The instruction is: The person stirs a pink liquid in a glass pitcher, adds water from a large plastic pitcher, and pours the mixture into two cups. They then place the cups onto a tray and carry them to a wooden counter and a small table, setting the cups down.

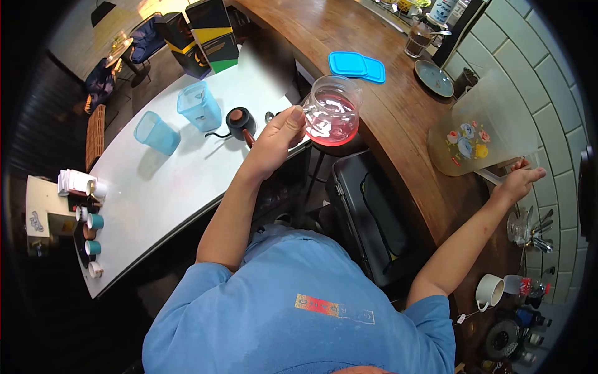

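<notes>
My left hand [278,138] grips a clear glass carafe [334,111], held up between the white counter and the wooden one. Pink-red liquid fills its lower part. Over on the right, my right hand [518,182] is closed on the handle of a large translucent plastic pitcher [476,128] with printed flowers. The pitcher is by the wooden counter near the tiled wall; some yellowish-brown liquid seems to show near its base. Part of my right fingers is hidden behind the handle. Just left of the carafe, a black gooseneck kettle [240,123] stands on the white counter.
Two light-blue plastic containers [199,106] stand on the white counter [180,193]. Blue lids [349,63] and a plate [434,79] lie on the wooden counter [398,124]. Nearer me are a white mug [489,292] and a bottle [531,287]. A black case [367,212] sits below.
</notes>
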`<state>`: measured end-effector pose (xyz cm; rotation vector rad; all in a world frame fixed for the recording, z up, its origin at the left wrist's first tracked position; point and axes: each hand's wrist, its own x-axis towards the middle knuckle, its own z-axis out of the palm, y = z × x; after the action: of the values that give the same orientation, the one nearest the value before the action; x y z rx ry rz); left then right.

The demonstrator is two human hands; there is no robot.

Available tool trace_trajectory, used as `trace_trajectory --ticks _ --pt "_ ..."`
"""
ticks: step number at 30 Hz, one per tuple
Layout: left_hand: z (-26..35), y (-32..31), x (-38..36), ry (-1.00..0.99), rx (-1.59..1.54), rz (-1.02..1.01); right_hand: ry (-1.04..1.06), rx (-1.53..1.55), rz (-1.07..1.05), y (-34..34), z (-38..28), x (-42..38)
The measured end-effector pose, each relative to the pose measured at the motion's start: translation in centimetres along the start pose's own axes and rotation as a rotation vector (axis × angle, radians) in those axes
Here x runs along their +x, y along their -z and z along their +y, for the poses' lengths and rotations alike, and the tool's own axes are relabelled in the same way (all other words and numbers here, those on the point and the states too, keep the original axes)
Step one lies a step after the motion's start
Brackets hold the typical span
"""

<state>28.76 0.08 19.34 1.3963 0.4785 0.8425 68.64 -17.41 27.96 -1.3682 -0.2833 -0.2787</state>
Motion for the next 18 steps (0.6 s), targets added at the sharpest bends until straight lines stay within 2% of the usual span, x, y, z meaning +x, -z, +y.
trace_trajectory --ticks 2,4,6,7,9,11,13,15,18 --pt "-0.4 -0.1 -0.7 0.019 0.004 0.03 0.029 -0.05 -0.037 0.7 1.4 1.2" --pt "-0.4 -0.1 -1.9 0.056 0.017 0.054 0.267 -0.307 0.229 1.8 1.8 1.6" --pt "-0.2 -0.2 -3.0 0.058 -0.044 0.082 0.554 -0.171 0.368 1.8 -0.9 -1.5" --pt "-0.6 0.4 -3.6 0.081 -0.06 0.083 0.543 -0.173 0.359 1.3 -1.6 -4.0" --pt "-0.6 0.8 -4.8 0.078 -0.038 0.109 0.598 0.15 0.486 0.1 -2.9 -7.9" --pt "-0.4 1.6 -6.1 0.063 -0.022 0.118 0.745 0.444 -0.02 0.0 0.7 -9.5" --pt "0.1 2.3 -7.5 0.07 -0.017 0.155 0.541 0.471 -0.364 -2.9 0.6 -15.9" --pt "0.3 3.2 -8.8 0.069 -0.014 0.192 0.202 0.249 -0.655 -4.7 -0.5 -21.6" --pt "0.5 5.0 -10.7 0.038 0.01 0.228 0.039 0.21 -1.064 -7.6 1.7 -27.3"
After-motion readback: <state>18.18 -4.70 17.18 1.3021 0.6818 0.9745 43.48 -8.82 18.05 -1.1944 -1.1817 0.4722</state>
